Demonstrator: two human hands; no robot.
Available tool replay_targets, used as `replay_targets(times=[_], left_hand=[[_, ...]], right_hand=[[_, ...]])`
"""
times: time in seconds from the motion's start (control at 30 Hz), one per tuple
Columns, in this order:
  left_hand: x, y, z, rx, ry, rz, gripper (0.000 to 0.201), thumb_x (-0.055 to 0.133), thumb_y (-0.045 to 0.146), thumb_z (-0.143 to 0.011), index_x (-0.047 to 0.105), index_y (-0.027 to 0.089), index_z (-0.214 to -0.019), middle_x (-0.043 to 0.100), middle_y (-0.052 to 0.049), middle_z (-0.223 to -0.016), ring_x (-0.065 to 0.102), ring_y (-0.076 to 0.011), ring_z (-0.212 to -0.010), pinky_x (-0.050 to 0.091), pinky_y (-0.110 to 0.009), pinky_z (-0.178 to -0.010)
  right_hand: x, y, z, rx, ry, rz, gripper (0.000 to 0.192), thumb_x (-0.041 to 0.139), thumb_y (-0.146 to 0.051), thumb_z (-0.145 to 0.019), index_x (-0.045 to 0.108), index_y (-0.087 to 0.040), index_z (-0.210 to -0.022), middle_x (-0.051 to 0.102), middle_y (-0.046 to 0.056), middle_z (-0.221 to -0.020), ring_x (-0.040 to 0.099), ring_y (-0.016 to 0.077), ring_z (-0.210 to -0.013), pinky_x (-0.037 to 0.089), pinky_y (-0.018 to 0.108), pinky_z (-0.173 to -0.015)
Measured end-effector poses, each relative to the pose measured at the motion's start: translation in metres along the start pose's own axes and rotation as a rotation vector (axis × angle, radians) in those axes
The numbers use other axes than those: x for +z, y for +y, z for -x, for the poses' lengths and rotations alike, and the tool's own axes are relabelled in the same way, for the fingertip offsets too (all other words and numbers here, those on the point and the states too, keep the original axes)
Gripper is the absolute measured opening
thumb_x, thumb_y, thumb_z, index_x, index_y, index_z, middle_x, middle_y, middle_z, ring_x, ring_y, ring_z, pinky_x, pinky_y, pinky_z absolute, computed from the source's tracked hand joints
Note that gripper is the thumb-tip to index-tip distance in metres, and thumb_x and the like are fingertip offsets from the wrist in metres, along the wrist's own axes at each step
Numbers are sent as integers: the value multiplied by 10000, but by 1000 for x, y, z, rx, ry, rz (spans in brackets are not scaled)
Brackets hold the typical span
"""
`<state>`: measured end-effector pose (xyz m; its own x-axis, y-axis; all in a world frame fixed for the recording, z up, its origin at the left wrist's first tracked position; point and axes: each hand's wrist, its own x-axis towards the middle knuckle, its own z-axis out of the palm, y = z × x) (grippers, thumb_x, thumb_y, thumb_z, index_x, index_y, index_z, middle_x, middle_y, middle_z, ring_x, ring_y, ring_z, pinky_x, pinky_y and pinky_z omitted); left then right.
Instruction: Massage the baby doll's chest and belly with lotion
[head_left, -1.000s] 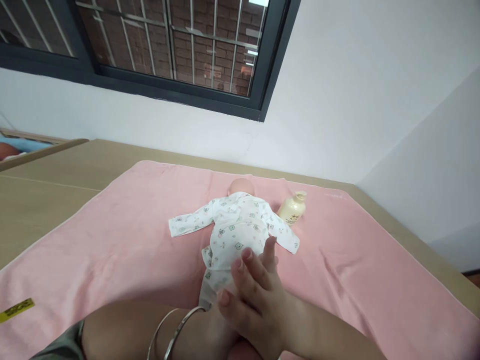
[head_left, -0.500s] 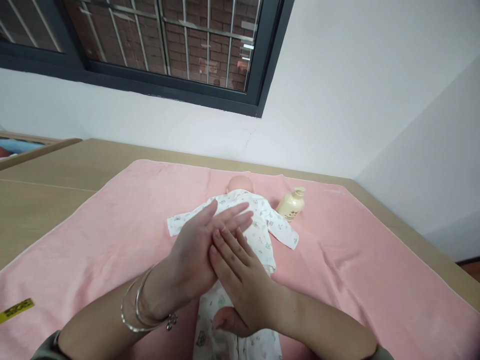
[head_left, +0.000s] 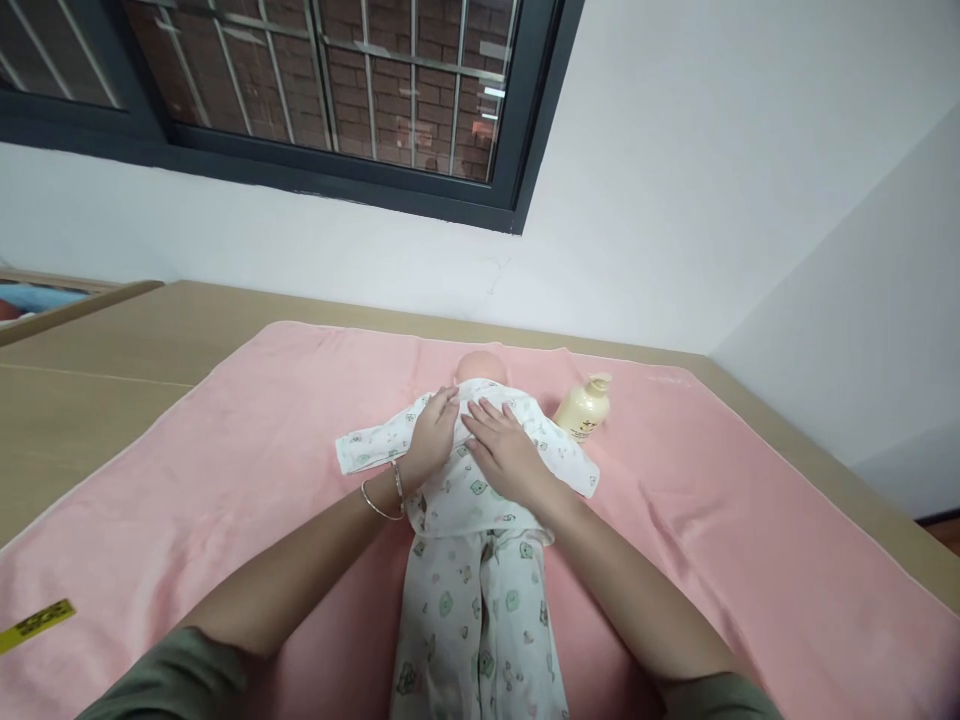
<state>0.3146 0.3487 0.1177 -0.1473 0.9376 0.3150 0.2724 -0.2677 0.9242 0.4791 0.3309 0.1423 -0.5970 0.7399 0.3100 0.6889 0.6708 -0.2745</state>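
A baby doll with a bald head [head_left: 481, 367] lies stretched out, dressed in a white printed top [head_left: 469, 500] and matching trousers [head_left: 450, 610]. My left hand [head_left: 433, 432] rests on the left of the doll's upper body, its fingers extended and close together, bangles on the wrist. Flat on the upper middle of the top lies my right hand [head_left: 507, 452], fingers stretched out. Neither hand holds anything. Which side of the doll faces up cannot be made out. A cream pump bottle [head_left: 585, 408] leans beside the doll's right-hand sleeve.
Under the doll a pink blanket [head_left: 247, 480] spreads over a wooden surface [head_left: 150, 335]. A yellow strip with black marks [head_left: 36, 625] lies at the lower left. White wall [head_left: 637, 200] and a dark-framed barred window [head_left: 337, 100] stand behind.
My hands were pressed together, palm against palm, above the doll. They have parted and moved forward and down onto its upper body. The bottle stays where it was.
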Motion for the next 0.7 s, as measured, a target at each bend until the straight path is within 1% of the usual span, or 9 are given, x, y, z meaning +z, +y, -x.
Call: replay_targets(times=[0.07,0.13,0.2,0.27,0.3,0.37,0.43,0.57,0.7], left_hand=[[5,-10,2,52,-2,-69,399,434,303,-965,632,158,-1280,606,-133,-1434,469,-268,-1425,324,-496,-1229],[9,-16,4,105,-1,-124,397,433,291,-959,640,169,-1276,604,-121,-1437,446,-263,-1443,296,-497,-1246],[11,-18,5,139,4,-168,394,424,286,-959,647,186,-1268,615,-109,-1424,459,-257,-1434,299,-497,-1247],[12,-19,6,159,11,-203,393,417,276,-956,651,192,-1260,622,-105,-1414,477,-254,-1418,311,-500,-1242],[12,-20,5,169,13,-219,393,413,267,-953,653,192,-1256,624,-105,-1412,484,-253,-1412,314,-503,-1241],[12,-21,5,188,14,-246,401,398,250,-951,655,186,-1251,625,-107,-1412,494,-252,-1402,317,-505,-1240],[12,-22,5,195,13,-264,409,387,248,-953,653,175,-1256,624,-116,-1412,499,-257,-1397,319,-507,-1237],[13,-21,5,198,9,-273,425,388,260,-953,646,144,-1271,622,-150,-1408,498,-279,-1395,326,-519,-1230],[13,-20,6,200,11,-288,421,394,258,-943,649,168,-1266,623,-127,-1413,500,-276,-1393,331,-525,-1228]], right_hand=[[-4,13,-3,39,-3,-43,498,339,-357,-1086,476,-137,-1511,364,121,-1593,233,265,-1526,167,559,-1256],[-5,19,-3,113,2,-50,540,346,-404,-1083,431,-129,-1540,316,128,-1614,212,275,-1532,187,550,-1252],[-3,15,-2,204,15,-8,573,349,-409,-1080,397,-92,-1555,279,159,-1624,204,299,-1532,212,537,-1247],[1,3,1,258,23,59,569,356,-361,-1073,390,-57,-1553,276,186,-1621,196,325,-1531,221,538,-1243],[3,-3,2,252,13,86,556,364,-331,-1066,396,-60,-1551,288,181,-1618,187,336,-1532,211,556,-1242],[4,-13,3,186,-31,101,527,384,-288,-1054,418,-109,-1548,324,138,-1612,167,338,-1536,172,604,-1238],[2,-13,2,116,-72,64,503,388,-293,-1058,432,-174,-1545,347,85,-1608,164,317,-1539,135,631,-1236],[-7,10,-3,77,-80,-50,488,325,-372,-1095,434,-219,-1546,321,60,-1621,157,281,-1544,122,604,-1243],[-9,32,-6,141,-44,-78,516,305,-440,-1102,399,-233,-1565,278,85,-1637,137,294,-1547,111,630,-1228]])
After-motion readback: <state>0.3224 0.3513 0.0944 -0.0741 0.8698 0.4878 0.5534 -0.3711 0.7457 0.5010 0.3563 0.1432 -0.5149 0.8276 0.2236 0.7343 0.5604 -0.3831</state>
